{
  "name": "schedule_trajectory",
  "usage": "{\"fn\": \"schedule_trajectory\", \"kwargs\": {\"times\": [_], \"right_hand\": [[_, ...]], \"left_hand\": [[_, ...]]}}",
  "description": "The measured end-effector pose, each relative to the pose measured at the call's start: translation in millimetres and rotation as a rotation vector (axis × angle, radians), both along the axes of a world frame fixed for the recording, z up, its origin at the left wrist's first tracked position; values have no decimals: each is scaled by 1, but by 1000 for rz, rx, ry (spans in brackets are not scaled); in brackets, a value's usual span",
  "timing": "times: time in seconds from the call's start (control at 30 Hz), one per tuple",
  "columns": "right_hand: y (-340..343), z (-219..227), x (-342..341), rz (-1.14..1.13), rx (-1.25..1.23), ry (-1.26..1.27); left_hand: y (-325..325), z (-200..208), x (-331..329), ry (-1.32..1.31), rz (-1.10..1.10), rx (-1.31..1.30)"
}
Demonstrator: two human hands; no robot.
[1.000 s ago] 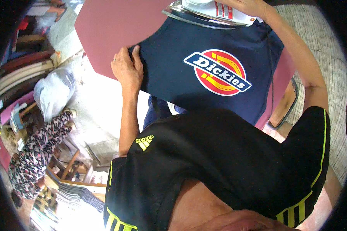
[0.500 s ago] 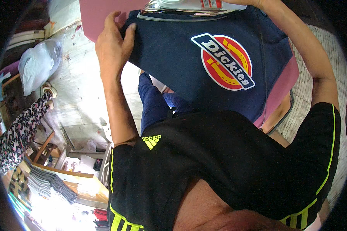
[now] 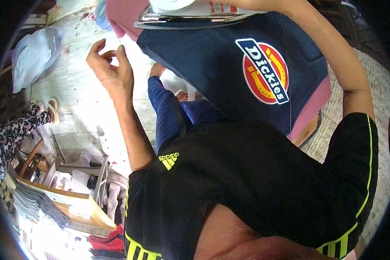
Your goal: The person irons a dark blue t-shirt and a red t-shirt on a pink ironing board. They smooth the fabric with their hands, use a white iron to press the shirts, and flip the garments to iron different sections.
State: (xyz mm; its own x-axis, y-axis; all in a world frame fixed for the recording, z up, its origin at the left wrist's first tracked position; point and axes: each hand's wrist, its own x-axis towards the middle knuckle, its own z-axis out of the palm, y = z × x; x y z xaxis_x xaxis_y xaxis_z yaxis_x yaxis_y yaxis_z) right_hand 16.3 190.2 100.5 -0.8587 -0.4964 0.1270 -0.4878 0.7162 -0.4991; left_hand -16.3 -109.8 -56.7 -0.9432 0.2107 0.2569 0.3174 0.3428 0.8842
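Note:
A steam iron with a shiny metal base and white body rests at the far edge of a navy garment. My right hand grips the iron at the top of the view, where its fingers are partly cut off. On the garment's right half is a round red and yellow print with a slanted band. The cloth lies over a pink-covered ironing board. My left hand is in the air left of the cloth, fingers loosely curled and apart, holding nothing.
A person in patterned trousers stands on the left, on the pale tiled floor. Beyond are a translucent plastic bag, a stack of grey folded cloth, red cloth and a wooden-edged table.
My left hand has let go of the garment's left edge and moved left and down. The iron has shifted left over the cloth, with my right hand on it.

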Motion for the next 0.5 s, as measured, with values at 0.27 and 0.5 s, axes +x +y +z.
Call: {"fn": "schedule_trajectory", "kwargs": {"times": [0.27, 0.5], "right_hand": [[-58, -1, -14, -40, 28, -10], [-37, 18, 31, -308, 59, 17]], "left_hand": [[-33, -16, -6, -151, 97, 204], [-15, 27, -10, 20, -85, 277]]}}
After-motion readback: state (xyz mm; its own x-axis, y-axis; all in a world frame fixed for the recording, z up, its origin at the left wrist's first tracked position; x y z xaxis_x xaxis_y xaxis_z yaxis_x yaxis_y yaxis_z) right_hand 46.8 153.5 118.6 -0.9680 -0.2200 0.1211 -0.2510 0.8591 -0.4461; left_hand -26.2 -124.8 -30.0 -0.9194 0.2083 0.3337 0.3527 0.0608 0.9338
